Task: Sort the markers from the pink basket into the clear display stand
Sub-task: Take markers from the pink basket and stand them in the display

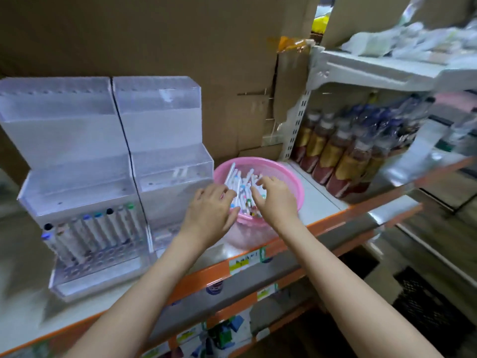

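Observation:
A pink basket (289, 174) stands on the shelf, filled with several white markers (238, 180) with coloured caps. Both my hands reach into it. My left hand (210, 206) lies over the basket's near left rim, fingers spread and touching the markers. My right hand (275, 196) hovers over the pile with fingers spread and slightly bent, holding nothing that I can see. Left of the basket stands the clear display stand (77, 182), tiered. Its lowest front row holds several markers (93, 235) upright with blue, green and black caps.
A second clear stand (165, 140) sits between the first stand and the basket. Cardboard boxes (160, 37) form the back wall. Bottles (343, 153) fill a shelf at the right. The shelf's orange front edge (211, 273) carries price labels.

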Available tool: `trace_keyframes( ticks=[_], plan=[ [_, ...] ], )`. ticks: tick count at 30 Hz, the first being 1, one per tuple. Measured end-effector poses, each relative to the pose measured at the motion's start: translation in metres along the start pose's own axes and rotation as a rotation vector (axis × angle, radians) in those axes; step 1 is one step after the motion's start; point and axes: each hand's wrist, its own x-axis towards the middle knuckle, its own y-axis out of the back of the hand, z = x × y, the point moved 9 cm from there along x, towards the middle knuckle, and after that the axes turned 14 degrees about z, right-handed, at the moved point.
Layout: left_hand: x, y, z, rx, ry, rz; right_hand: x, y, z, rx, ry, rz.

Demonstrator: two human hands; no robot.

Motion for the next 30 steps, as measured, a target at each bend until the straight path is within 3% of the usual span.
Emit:
trace_keyframes(
  ticks=[5, 12, 15, 21, 30],
  plan=[
    [0.027, -0.051, 0.028, -0.053, 0.035, -0.113, 0.018, -0.022, 0.053, -0.098, -0.044, -0.18],
    [0.052, -0.1, -0.004, 0.034, 0.386, -0.244, 0.041, -0.053, 0.055, -0.095, 0.057, -0.3],
    [0.057, -0.108, -0.007, 0.171, 0.35, -0.222, 0.051, -0.066, 0.051, -0.088, 0.066, -0.322],
    [0.063, -0.119, -0.002, 0.221, 0.274, -0.288, 0.055, -0.088, 0.044, -0.017, 0.044, -0.386],
    [0.075, -0.125, -0.008, 0.233, 0.365, -0.277, 0.055, -0.094, 0.06, 0.071, -0.093, -0.408]
  ],
)
